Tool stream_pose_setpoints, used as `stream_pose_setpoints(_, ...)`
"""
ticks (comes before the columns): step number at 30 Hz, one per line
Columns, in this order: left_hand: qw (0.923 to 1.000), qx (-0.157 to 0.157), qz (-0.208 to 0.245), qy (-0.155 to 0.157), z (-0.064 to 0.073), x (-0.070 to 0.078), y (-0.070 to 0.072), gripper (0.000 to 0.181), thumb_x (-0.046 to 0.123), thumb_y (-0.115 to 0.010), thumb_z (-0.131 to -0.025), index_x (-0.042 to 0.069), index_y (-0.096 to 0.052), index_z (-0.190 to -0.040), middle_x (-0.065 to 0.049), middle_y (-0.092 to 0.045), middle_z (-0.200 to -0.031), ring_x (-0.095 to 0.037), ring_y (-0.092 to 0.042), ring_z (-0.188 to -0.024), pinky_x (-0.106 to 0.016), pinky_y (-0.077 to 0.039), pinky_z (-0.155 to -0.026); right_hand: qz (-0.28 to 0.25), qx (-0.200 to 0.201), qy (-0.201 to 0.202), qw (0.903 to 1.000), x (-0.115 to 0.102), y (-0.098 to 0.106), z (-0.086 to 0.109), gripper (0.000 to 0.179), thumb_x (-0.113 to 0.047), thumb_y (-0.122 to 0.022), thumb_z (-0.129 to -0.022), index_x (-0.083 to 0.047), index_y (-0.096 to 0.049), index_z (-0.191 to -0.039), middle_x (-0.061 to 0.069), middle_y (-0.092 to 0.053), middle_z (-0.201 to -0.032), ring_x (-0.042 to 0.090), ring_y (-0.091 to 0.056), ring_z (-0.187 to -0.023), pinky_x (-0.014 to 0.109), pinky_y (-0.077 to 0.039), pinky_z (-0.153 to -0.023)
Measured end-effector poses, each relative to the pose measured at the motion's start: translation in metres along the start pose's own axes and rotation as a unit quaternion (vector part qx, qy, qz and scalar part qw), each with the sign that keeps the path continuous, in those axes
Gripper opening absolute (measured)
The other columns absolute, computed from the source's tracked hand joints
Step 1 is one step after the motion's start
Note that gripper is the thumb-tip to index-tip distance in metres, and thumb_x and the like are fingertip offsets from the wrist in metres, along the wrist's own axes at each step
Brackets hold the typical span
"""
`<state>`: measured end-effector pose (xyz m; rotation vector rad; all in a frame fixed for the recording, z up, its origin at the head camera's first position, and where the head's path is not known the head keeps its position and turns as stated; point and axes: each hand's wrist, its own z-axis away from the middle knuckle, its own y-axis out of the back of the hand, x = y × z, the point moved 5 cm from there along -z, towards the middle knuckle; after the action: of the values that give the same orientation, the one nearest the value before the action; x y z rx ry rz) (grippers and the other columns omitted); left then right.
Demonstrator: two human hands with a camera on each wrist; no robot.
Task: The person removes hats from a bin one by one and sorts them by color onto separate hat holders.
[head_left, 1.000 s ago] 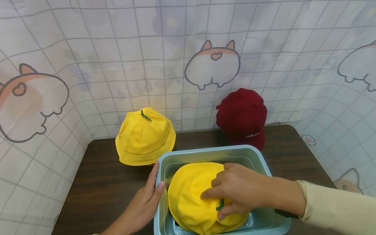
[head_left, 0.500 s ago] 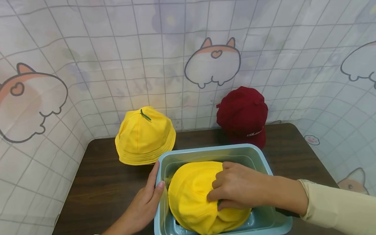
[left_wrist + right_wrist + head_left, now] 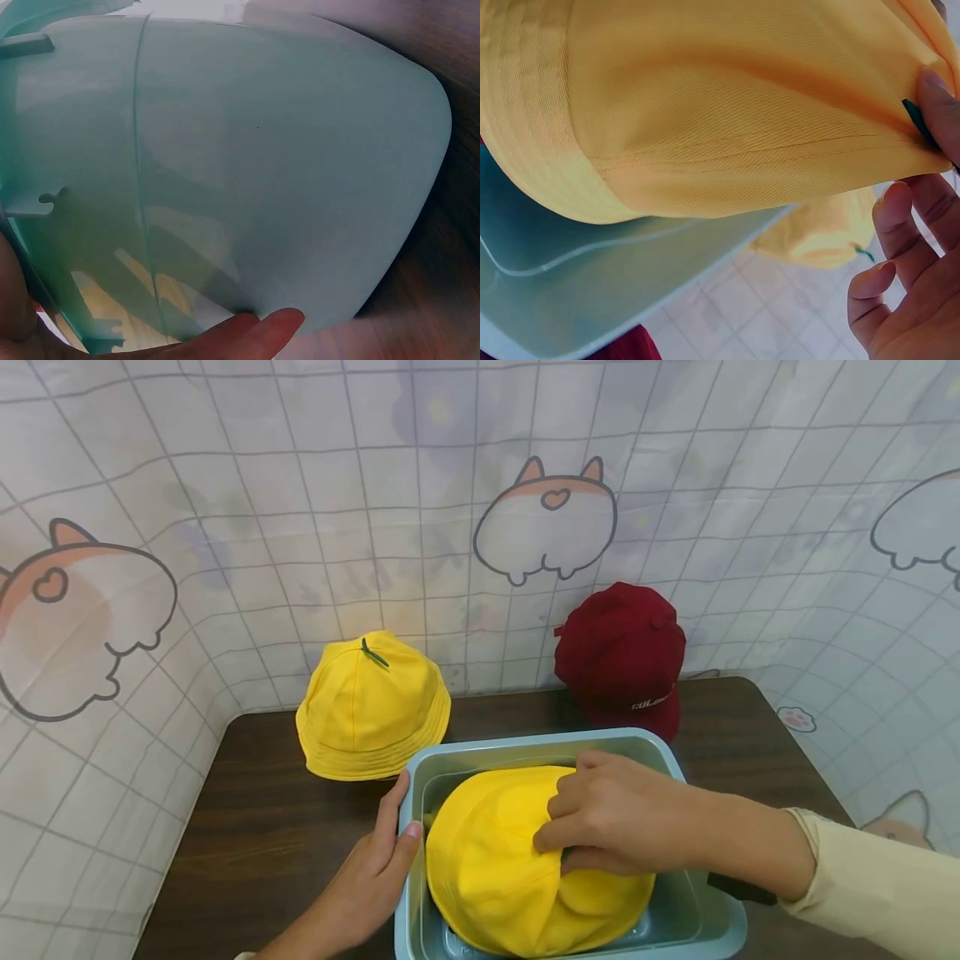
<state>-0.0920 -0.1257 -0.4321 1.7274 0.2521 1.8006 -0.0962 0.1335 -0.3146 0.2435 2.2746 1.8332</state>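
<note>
A yellow bucket hat (image 3: 495, 868) is inside a light blue plastic basin (image 3: 525, 746). My right hand (image 3: 611, 814) pinches the top of its crown between thumb and index finger, and the cloth is drawn up into folds there. In the right wrist view, a bit of green stem (image 3: 919, 120) shows beside the thumb, while the other fingers (image 3: 874, 289) are loosely bent below. My left hand (image 3: 371, 877) holds the basin's left rim, thumb on top and fingers along the outer wall. The left wrist view shows those fingertips (image 3: 281, 326) against the wall (image 3: 285, 172).
Behind the basin on the left stands a second yellow bucket hat (image 3: 371, 710) with a green stem. At the back right sits a dark red cap (image 3: 621, 652) with white lettering. All are on a dark wooden table (image 3: 247, 835) against a patterned cloth wall (image 3: 337, 510).
The fingers of my right hand have closed on the crown's tip, and hand and hat have risen slightly. The green stem is now covered in the head view. My left hand stays put.
</note>
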Motion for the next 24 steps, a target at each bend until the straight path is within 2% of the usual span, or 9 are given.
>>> stream_pose_setpoints(6, 1.0000, -0.004, 0.003, 0.002, 0.000, -0.002, 0.000, 0.062, 0.041, -0.039, -0.111, 0.036, -0.006, -0.164, -0.005, -0.037, -0.163, -0.014, -0.052, -0.132, -0.042, -0.043, -0.113, 0.013, 0.036, 0.012, 0.9992, 0.001, 0.015, 0.000, 0.023, -0.034, -0.083, -0.085, -0.029, -0.072, -0.105, -0.015, -0.060, -0.078, 0.003, -0.051, -0.071, 0.018, -0.035, -0.070)
stream_pose_setpoints(12, 1.0000, -0.007, 0.004, 0.004, 0.000, -0.002, 0.001, 0.062, 0.041, -0.039, -0.111, 0.039, -0.005, -0.163, -0.004, -0.036, -0.164, -0.015, -0.053, -0.130, -0.038, -0.044, -0.112, -0.001, 0.050, -0.003, 0.9987, 0.010, 0.028, 0.002, 0.027, -0.036, -0.082, -0.086, -0.029, -0.072, -0.109, -0.015, -0.067, -0.086, 0.003, -0.055, -0.074, 0.018, -0.034, -0.069)
stream_pose_setpoints(15, 0.9999, -0.011, 0.007, 0.006, 0.000, -0.002, 0.000, 0.062, 0.042, -0.039, -0.111, 0.040, -0.005, -0.163, -0.004, -0.036, -0.164, -0.015, -0.053, -0.131, -0.042, -0.043, -0.113, -0.020, 0.061, -0.008, 0.9979, 0.015, 0.035, 0.003, 0.029, -0.033, -0.084, -0.085, -0.027, -0.072, -0.110, -0.014, -0.068, -0.089, 0.003, -0.057, -0.076, 0.018, -0.035, -0.068)
stream_pose_setpoints(19, 0.9997, -0.017, 0.017, 0.003, 0.000, -0.002, 0.000, 0.062, 0.043, -0.038, -0.111, 0.039, -0.004, -0.163, -0.005, -0.033, -0.165, -0.019, -0.047, -0.139, -0.054, -0.036, -0.117, -0.041, 0.077, -0.021, 0.9959, 0.021, 0.045, 0.004, 0.031, -0.029, -0.086, -0.083, -0.026, -0.071, -0.110, -0.015, -0.067, -0.088, 0.002, -0.054, -0.075, 0.019, -0.034, -0.068)
stream_pose_setpoints(24, 0.9995, -0.019, 0.025, -0.002, 0.001, -0.003, 0.000, 0.062, 0.045, -0.036, -0.111, 0.040, -0.003, -0.163, -0.005, -0.029, -0.167, -0.022, -0.044, -0.142, -0.057, -0.035, -0.117, -0.055, 0.084, -0.031, 0.9945, 0.026, 0.052, 0.003, 0.031, -0.028, -0.086, -0.081, -0.026, -0.072, -0.108, -0.017, -0.065, -0.085, 0.002, -0.049, -0.073, 0.018, -0.033, -0.066)
